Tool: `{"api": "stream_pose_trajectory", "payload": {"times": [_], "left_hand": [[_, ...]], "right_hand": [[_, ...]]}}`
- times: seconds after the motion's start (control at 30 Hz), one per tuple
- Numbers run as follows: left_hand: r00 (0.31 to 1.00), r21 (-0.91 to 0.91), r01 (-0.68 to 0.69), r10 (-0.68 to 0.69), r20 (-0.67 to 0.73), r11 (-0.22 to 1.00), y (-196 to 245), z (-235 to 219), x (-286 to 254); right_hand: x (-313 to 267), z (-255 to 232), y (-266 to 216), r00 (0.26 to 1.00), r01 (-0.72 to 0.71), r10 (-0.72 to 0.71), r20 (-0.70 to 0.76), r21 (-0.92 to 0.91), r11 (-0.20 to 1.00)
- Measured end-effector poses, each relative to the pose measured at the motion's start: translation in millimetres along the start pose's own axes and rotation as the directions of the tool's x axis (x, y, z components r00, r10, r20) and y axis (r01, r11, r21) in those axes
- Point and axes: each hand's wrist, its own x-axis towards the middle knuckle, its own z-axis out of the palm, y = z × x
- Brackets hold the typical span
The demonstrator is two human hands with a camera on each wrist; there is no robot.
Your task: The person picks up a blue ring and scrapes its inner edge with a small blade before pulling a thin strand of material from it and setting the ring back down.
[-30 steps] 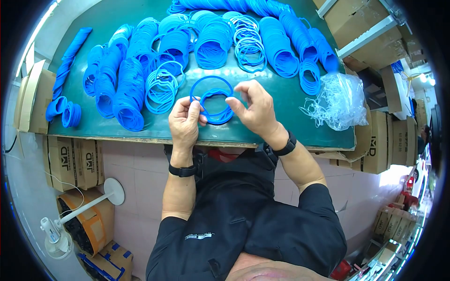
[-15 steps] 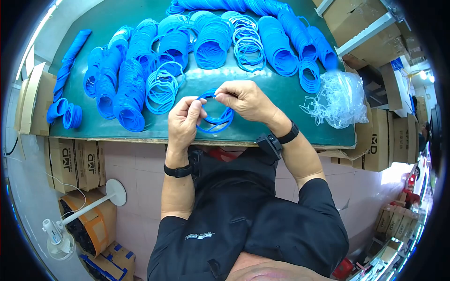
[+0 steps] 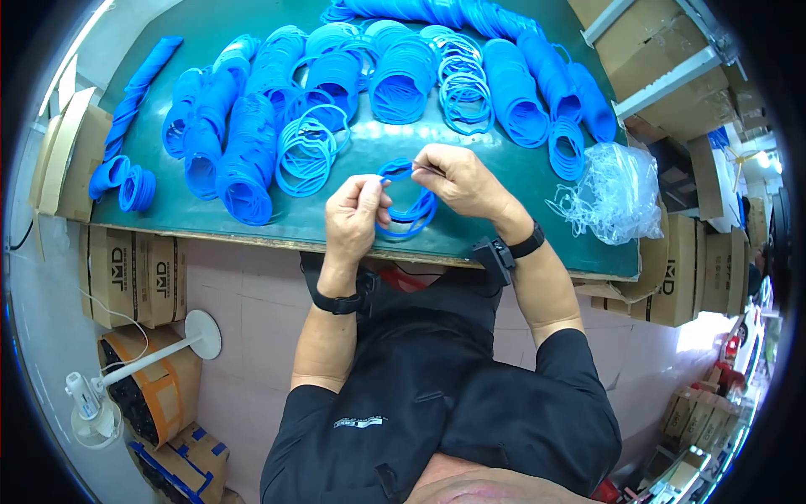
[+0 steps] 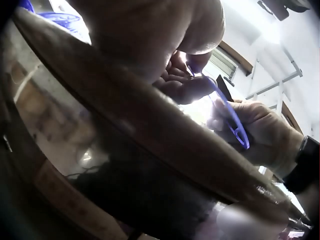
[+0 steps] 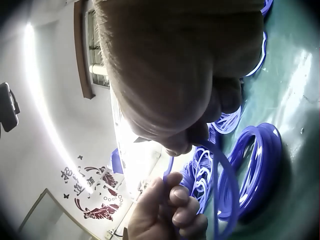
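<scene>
While the left hand [image 3: 353, 218] and right hand [image 3: 460, 183] pinch a thin, blue, rubbery ring [image 5: 233, 192] at their fingertips, a coiled blue bundle [image 5: 271, 150] lies near it on the green tabletop [image 3: 302, 225].

Black sleeves [image 3: 573, 363], 2 black wristbands [image 3: 336, 304]

Head view looks down on the flat green tabletop [image 3: 185, 223]; close wrist views face sideways beside it, sharing bare hands [image 3: 353, 218].

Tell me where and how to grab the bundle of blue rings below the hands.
Probably take the bundle by its near rim, from the person's side: thumb inside, fingers outside. It lies on the green table, open in the middle, its near edge uncovered in the right wrist view.
</scene>
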Motion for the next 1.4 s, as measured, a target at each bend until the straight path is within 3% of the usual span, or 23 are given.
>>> {"api": "stream_pose_trajectory", "payload": {"times": [0.07,0.13,0.3,0.5,0.67,0.73,0.77,0.8,0.87,0.9,1.07,1.13,1.4], "left_hand": [[1.000,0.045,-0.002,0.001,0.020,0.999,-4,0,-1],[0.999,0.051,-0.036,0.034,0.030,0.998,-7,-1,0],[0.993,0.155,-0.115,0.112,0.027,0.981,-9,2,-3],[0.998,0.135,-0.052,0.048,0.032,0.989,-7,1,-3],[0.999,0.064,-0.010,0.013,-0.052,0.998,-7,5,-3],[0.993,0.091,-0.026,0.036,-0.113,0.996,-6,6,-3],[0.993,0.090,-0.023,0.033,-0.115,0.996,-6,6,-3],[0.989,0.084,-0.013,0.025,-0.143,0.996,-7,7,-3],[0.986,0.078,-0.005,0.018,-0.168,0.997,-8,8,-2],[0.984,0.075,-0.016,0.029,-0.177,0.997,-9,9,-2],[0.982,0.056,-0.014,0.025,-0.186,0.998,-9,7,-3],[0.979,0.030,0.017,-0.011,-0.202,0.999,-6,9,-4],[0.983,0.002,0.003,-0.003,-0.181,1.000,-12,3,-5]], "right_hand": [[1,0,0,0.992,0.109,-0.102,0.078,-0.082,0.991],[2,1,3,0.990,0.128,-0.122,0.073,-0.090,0.988],[5,-4,12,0.998,0.034,-0.034,0.059,0.001,0.999],[6,-4,11,0.991,0.028,-0.028,0.133,0.001,1.000],[6,7,5,0.998,-0.063,0.066,-0.015,0.151,0.986],[2,7,-9,0.979,0.041,-0.052,-0.197,-0.062,0.997],[1,12,-11,0.967,0.097,-0.111,-0.228,-0.073,0.993],[-1,17,-12,0.968,0.094,-0.108,-0.227,-0.072,0.993],[-1,25,-13,0.924,0.249,-0.323,-0.206,-0.318,0.915],[2,31,-10,0.888,0.319,-0.408,-0.214,-0.352,0.880],[3,51,-4,0.872,0.307,-0.443,-0.210,-0.471,0.827],[4,55,-3,0.834,0.310,-0.503,-0.229,-0.559,0.769],[2,64,1,0.828,0.318,-0.528,-0.185,-0.622,0.716]]}}
